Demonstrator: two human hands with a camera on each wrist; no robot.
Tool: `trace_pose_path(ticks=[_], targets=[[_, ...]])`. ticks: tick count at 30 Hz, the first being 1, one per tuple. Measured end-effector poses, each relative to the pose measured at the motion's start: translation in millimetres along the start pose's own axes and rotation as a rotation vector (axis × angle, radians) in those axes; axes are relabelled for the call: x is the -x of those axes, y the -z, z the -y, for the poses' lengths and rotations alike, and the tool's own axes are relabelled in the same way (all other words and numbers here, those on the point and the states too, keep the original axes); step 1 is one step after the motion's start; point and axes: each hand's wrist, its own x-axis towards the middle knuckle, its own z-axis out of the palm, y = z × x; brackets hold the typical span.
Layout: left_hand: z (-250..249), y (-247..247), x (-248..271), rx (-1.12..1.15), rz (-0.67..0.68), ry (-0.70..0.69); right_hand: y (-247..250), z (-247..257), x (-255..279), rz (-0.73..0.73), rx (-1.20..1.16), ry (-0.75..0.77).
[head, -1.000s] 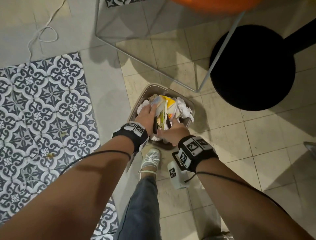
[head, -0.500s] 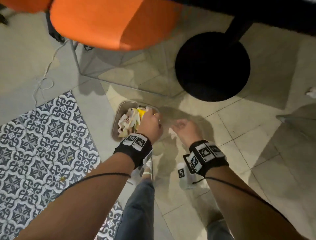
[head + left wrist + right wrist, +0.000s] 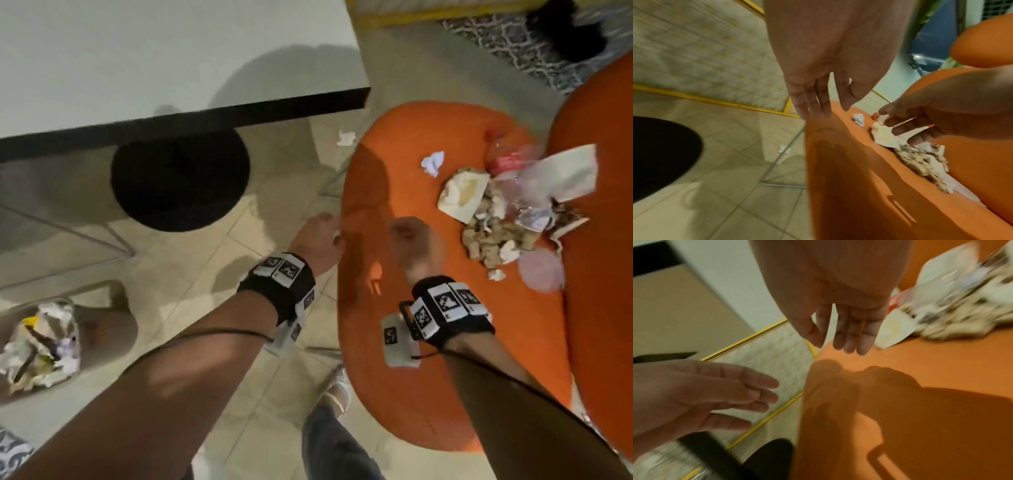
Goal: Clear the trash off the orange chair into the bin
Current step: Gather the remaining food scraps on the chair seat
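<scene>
- Nearest the viewer, two bare forearms reach forward, each wrist wrapped in a black band carrying square printed markers; a leg in blue jeans and a pale shoe (image 3: 337, 389) stand on the beige floor tiles between them.
- At the near left, the bin (image 3: 102, 329) sits on the floor, packed with crumpled white and yellow paper; it is well apart from both hands.
- The left hand (image 3: 317, 238) hangs over the floor just beside the left edge of the orange chair (image 3: 428, 394); in the left wrist view its fingers (image 3: 813, 100) are straight, loosely together and empty.
- The right hand (image 3: 412, 245) hovers over the bare near part of the seat; the right wrist view shows its fingers (image 3: 855, 331) extended and relaxed, gripping nothing; both hands cast shadows on the orange surface.
- Further in, on the right of the seat, lies the trash pile (image 3: 503, 222): torn beige scraps, a stained paper wrapper (image 3: 462, 193), clear plastic film, a white paper bag (image 3: 568, 171) and a bottle with a red label (image 3: 505, 156); a pale pink round lid (image 3: 541, 270) lies at its near edge; the heap is near the right hand but apart from it.
- A small crumpled white paper (image 3: 433, 162) rests alone on the seat, left of the pile.
- Beyond the chair's left edge, another white scrap (image 3: 346, 137) lies on the floor tiles.
- Farther left, a round black table base (image 3: 180, 181) stands beneath a white tabletop with a dark edge (image 3: 171, 61).
</scene>
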Motion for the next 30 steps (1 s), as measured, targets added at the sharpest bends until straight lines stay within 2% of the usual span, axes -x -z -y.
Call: trace_pose_path(ticks=[3,5,6,9,12,16,20,23,30], targets=[[-57,-35,-28,-0.03,0.015,-0.025,66,-59,-23,-0.238,0.041,-0.047],[-84,-55,-47,-0.074,0.019,0.001,98,-94,-33,-0.358,0.128,-0.167],[-96,-63,-57,-0.1,0.025,0.006,111,-110,-37,-0.371,0.169,-0.254],[-121,-80,-93,-0.22,0.017,-0.013,130,-148,-49,-0.239,0.166,-0.489],[-137,-90,-135,-0.338,0.014,-0.012,132,-170,-58,-0.06,0.158,-0.61],[-158,-103,-176,-0.428,0.1,0.081,128,-176,-65,0.053,0.176,-0.631],[-172,-124,-189,-0.472,0.159,0.095,118,-164,-75,-0.039,0.079,-0.619],[-178,-139,-191,-0.522,0.174,0.03,108,-148,-84,-0.056,0.019,-0.664],[-183,-148,-197,-0.618,0.178,-0.085,85,-126,-94,-0.237,-0.048,-0.708]])
